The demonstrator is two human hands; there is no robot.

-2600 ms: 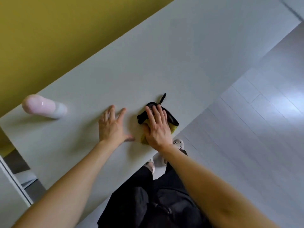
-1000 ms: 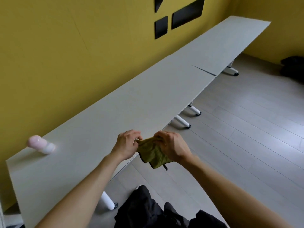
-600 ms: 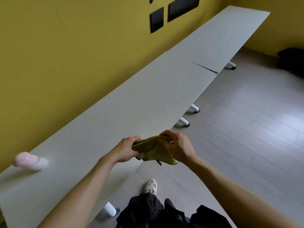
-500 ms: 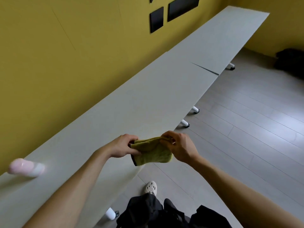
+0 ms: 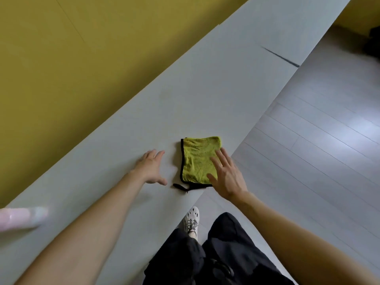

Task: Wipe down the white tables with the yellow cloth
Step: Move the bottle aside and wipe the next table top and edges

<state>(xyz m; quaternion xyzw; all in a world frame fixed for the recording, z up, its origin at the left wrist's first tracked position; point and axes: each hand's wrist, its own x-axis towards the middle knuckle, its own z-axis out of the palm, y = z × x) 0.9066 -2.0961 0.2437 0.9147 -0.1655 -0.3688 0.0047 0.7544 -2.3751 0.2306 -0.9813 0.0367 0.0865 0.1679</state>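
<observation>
Yellow cloth (image 5: pixel 198 159) is lying flat, folded into a rectangle, on the white table (image 5: pixel 205 89) close to its near edge. Black trim is running along the cloth's left and near sides, and a black loop (image 5: pixel 181 187) is trailing off the near left corner. The right hand (image 5: pixel 228 177) is reaching over the cloth's near right part, its fingers straight and spread apart, holding nothing; whether the fingertips are touching the fabric cannot be told. The left hand (image 5: pixel 151 168) is stretching out over the bare tabletop just beside the cloth's left edge, apart from it, with the fingers straight and close together and the thumb sticking out toward the cloth. A blurred pink bottle (image 5: pixel 20 219) is lying on the table at the far left. A second white table (image 5: pixel 298 27) is butting against the first farther along, with a dark seam (image 5: pixel 279 56) showing between them. Both are standing along a yellow wall (image 5: pixel 61 58). Below, the person's black trousers (image 5: pixel 216 254) and one white shoe (image 5: pixel 191 219) are showing over the pale plank floor (image 5: pixel 318 140).
</observation>
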